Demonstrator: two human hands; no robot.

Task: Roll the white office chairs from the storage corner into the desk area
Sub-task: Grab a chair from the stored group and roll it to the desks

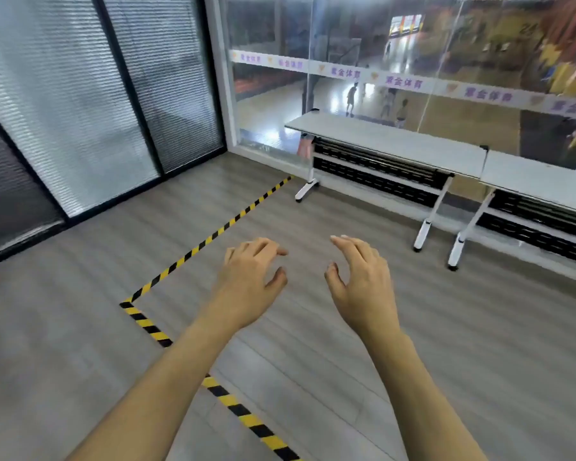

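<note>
Above grey floor (313, 377): left hand (251, 281), right hand (363, 284) outstretched, palms down, fingers loosely spread, empty.

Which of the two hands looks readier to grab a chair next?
Neither clearly. The left hand and right hand are both empty, open, level, side by side over bare floor. No chair is in view. The right is nearer the desks, a slight edge.

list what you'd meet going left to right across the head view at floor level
blinds → striped tape → left hand → right hand → first desk → second desk
</note>
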